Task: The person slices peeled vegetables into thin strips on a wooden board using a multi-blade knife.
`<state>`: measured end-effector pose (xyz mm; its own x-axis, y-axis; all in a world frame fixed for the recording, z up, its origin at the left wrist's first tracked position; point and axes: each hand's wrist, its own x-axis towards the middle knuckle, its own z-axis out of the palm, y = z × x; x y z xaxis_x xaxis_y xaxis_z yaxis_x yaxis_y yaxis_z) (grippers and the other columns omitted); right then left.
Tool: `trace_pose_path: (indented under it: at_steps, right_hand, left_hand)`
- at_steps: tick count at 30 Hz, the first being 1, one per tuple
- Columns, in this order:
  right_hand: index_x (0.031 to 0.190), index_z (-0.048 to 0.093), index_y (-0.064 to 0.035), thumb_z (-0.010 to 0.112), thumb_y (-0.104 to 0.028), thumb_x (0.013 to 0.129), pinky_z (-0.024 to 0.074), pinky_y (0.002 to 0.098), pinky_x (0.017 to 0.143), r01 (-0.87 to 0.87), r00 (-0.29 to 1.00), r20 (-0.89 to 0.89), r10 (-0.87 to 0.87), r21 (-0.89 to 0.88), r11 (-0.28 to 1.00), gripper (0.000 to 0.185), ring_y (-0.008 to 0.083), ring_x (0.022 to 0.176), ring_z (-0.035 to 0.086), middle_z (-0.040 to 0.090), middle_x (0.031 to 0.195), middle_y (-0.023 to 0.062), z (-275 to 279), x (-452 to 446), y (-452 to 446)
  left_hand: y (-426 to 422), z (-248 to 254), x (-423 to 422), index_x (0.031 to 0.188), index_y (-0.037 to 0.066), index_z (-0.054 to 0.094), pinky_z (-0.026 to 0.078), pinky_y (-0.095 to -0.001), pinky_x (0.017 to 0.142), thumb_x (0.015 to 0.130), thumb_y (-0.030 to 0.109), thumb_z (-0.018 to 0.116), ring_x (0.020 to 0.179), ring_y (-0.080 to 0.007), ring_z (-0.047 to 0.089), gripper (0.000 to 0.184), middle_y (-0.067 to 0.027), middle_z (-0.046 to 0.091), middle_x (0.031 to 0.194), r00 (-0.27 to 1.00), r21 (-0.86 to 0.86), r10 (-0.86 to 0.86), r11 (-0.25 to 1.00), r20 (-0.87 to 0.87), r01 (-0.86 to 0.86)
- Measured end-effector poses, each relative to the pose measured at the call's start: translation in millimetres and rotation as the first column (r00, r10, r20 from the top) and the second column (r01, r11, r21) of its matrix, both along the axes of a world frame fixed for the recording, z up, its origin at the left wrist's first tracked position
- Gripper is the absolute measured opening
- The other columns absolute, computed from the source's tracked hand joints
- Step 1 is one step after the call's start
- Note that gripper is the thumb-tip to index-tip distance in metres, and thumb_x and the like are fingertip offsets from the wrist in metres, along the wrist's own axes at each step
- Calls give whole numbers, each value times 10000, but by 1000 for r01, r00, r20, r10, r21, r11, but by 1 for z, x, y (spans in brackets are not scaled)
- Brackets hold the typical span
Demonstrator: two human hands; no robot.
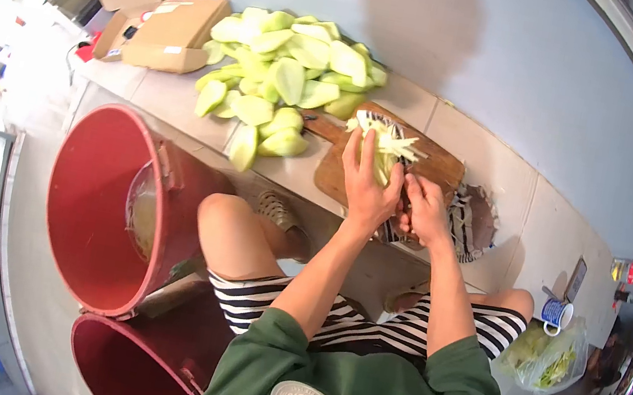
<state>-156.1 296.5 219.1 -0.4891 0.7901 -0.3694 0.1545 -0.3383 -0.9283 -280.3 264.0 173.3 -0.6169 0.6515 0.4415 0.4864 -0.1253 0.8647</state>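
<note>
A wooden cutting board [442, 169] lies on the tiled ledge, with a striped cloth [460, 223] at its right side. Pale green cut strips [386, 138] are heaped on the board. My left hand [369, 190] is over the board, its fingers stretched across a pale green piece and the strips. Close beside it, my right hand [424, 212] is closed round something dark, perhaps a knife handle, mostly hidden by the fingers. Left of the board is a pile of pale green peeled pieces [289, 80].
An open cardboard box [186, 26] stands at the back left. Two red bins [91, 200] are on the floor at left. To the right are a mug [556, 314], a phone [576, 280], a bottle [630, 271] and a plastic bag [557, 367].
</note>
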Motion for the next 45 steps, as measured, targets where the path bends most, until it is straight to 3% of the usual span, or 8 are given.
trace_pose_path:
  at_steps: [10, 13, 18, 21, 26, 34, 40, 45]
  right_hand:
    - [997, 651, 3, 592, -255, 1046, 465, 332, 522, -192, 924, -216, 315, 451, 872, 269, 118, 574, 554, 589, 658, 54, 126, -194, -64]
    - [990, 660, 12, 618, -242, 1007, 509, 439, 618, -86, 879, -321, 353, 620, 780, 258, 325, 682, 681, 650, 740, 218, 118, -262, -118]
    - [850, 628, 31, 628, -285, 1007, 500, 499, 619, -325, 893, 5, 451, 700, 636, 353, 447, 707, 682, 645, 721, 280, 89, -332, -156]
    - [805, 602, 46, 638, -274, 1009, 485, 457, 590, -294, 897, -56, 438, 663, 688, 382, 394, 602, 634, 606, 663, 251, 113, -337, -150]
    - [967, 645, -9, 582, -293, 1070, 412, 260, 479, -191, 817, -344, 464, 597, 779, 309, 58, 520, 518, 584, 642, 5, 150, -302, -133]
    - [1066, 587, -34, 545, -439, 1070, 408, 258, 423, -101, 813, -578, 69, -23, 995, 407, 108, 517, 506, 574, 746, 40, 133, -153, -21]
    - [1023, 567, -60, 527, -446, 1077, 394, 258, 404, 186, 950, -258, -175, 17, 982, 391, 95, 490, 496, 558, 731, 26, 25, 34, 26]
    - [976, 566, -49, 523, -440, 1080, 400, 262, 390, 358, 934, 25, -358, -100, 928, 407, 104, 470, 511, 560, 704, 35, -63, 131, -7]
  left_hand:
    - [-94, 150, -195, 1459, -68, 490, 368, -534, 1146, 765, 150, 760, 1377, -466, 451, 775, -306, 483, 1466, 841, 335, 406, 896, -357, -290]
    - [-160, 168, -248, 1429, -87, 513, 375, -543, 1140, 789, 176, 736, 1368, -464, 466, 727, -299, 525, 1435, 670, 353, 525, 851, -525, -390]
    - [-253, 85, -331, 1462, -45, 510, 355, -464, 1173, 1030, 231, 554, 1407, -354, 471, 514, -230, 513, 1498, 783, -71, 604, 784, -149, -617]
    - [-273, 83, -336, 1475, 6, 521, 284, -485, 1211, 1103, 340, 423, 1446, -285, 439, 509, -173, 508, 1524, 570, -21, 630, 680, 527, -733]
    - [-274, 85, -336, 1409, 17, 575, 323, -475, 1176, 1088, 329, 454, 1405, -278, 476, 464, -172, 565, 1449, 529, 37, 663, 605, 529, -795]
    - [-261, 87, -322, 1231, 13, 656, 489, -383, 952, 1057, 205, 541, 1140, -219, 620, 283, -93, 671, 1199, 563, 120, 589, 622, 579, -774]
    - [-182, 106, -193, 1123, -7, 652, 517, -306, 813, 940, 37, 643, 933, -149, 610, 188, -61, 645, 1059, 978, -37, 204, 978, 38, -203]
    - [-106, 13, -71, 1312, 3, 609, 591, -341, 757, 749, 37, 779, 898, -262, 687, 589, -174, 655, 1125, 940, -487, -322, 806, 117, 337]
